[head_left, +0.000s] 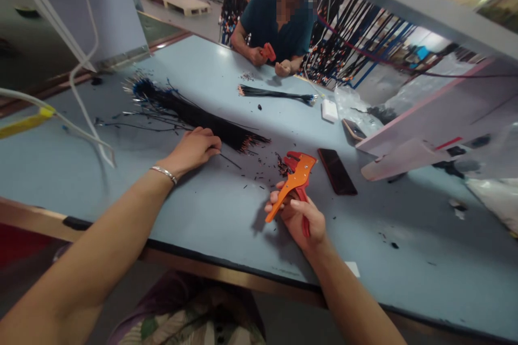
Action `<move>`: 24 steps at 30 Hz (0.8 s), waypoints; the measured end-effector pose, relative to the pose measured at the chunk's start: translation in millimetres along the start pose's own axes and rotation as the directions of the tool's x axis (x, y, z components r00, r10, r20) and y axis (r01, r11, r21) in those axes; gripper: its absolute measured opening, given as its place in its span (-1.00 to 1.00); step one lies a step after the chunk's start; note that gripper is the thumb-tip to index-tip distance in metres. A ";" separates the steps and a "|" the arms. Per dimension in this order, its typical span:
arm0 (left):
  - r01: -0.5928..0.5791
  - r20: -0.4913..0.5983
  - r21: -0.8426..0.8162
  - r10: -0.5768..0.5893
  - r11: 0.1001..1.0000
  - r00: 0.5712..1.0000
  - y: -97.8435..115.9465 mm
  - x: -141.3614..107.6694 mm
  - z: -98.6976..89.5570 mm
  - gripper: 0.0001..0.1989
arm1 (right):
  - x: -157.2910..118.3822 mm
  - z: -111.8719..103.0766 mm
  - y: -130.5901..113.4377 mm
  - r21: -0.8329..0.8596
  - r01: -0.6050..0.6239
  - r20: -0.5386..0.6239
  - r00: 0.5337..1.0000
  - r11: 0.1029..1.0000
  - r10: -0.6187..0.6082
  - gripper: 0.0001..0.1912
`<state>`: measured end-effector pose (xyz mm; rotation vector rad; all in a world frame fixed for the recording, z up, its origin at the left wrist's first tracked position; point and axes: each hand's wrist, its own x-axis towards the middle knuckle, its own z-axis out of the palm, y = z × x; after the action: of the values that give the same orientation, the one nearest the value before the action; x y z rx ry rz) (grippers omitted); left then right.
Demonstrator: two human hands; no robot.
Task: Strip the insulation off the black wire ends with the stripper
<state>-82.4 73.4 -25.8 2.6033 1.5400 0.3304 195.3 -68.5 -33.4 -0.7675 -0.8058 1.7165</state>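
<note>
My right hand (304,221) is wrapped round the handles of an orange and red wire stripper (297,175), whose head points away from me above the table. My left hand (197,149) is closed beside the near side of a thick bundle of black wires (198,113). From its fingertips a single black wire (230,160) sticks out to the right, low over the tabletop. Bare copper ends show at the bundle's right end; metal terminals and blue sleeves are at its left end. Small black offcuts (259,176) lie between my hands.
Right of the stripper lies a dark phone (337,171). A co-worker (275,24) across the table (226,226) holds a red tool (268,52). Near them are a smaller wire bundle (277,94) and a white box (329,110). A white cable (87,113) hangs at the left.
</note>
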 end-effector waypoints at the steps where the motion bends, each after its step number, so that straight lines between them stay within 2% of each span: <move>1: -0.016 0.001 0.022 0.016 1.000 1.000 0.7 -0.2 0.3 -0.80 | 0.1 -0.1 0.0 -0.002 -0.003 0.000 1.000 1.000 0.003 -0.68; 4: -0.071 -0.018 0.109 0.073 0.992 0.997 4.6 0.2 0.3 -0.79 | 0.2 0.0 -0.3 0.001 -0.010 0.004 1.000 1.000 0.010 -0.68; 6: -0.052 -0.086 0.155 0.066 0.987 0.994 6.3 1.8 -0.9 -0.80 | 0.2 0.1 -0.6 0.014 -0.012 0.009 1.000 1.000 0.011 -0.67; 8: 0.033 -0.207 0.176 0.005 0.984 0.978 6.5 4.5 -2.8 -0.79 | 0.1 0.2 -0.7 0.024 -0.011 0.012 1.000 1.000 0.011 -0.68; 10: 0.142 -0.319 0.169 -0.082 0.975 0.944 5.9 7.5 -4.1 -0.75 | 0.1 0.0 -0.6 0.030 -0.012 0.013 1.000 0.999 0.011 -0.69; 12: 0.240 -0.367 0.130 -0.178 0.962 0.913 5.1 10.1 -4.6 -0.72 | 0.1 -0.4 -0.4 0.036 -0.012 0.016 1.000 0.999 0.011 -0.69; 15: 0.323 -0.339 0.025 -0.296 0.946 0.893 2.4 12.1 -5.3 -0.73 | 0.5 -1.4 -0.1 0.035 -0.012 0.019 1.000 0.999 0.011 -0.68; 19: 0.263 -0.332 -0.104 -0.283 0.959 0.900 -5.2 7.0 -12.1 -0.74 | 0.8 -2.3 0.0 0.026 -0.008 0.015 1.000 1.000 0.008 -0.68; 24: 0.307 -0.296 -0.040 -0.304 0.951 0.905 -12.7 -4.3 -20.9 -0.75 | 0.7 -2.0 -0.1 0.028 -0.007 0.016 1.000 1.000 0.007 -0.69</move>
<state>-100.1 75.2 -8.6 2.3424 2.0138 0.7144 196.8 -67.5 -34.5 -0.7392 -0.7890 1.7389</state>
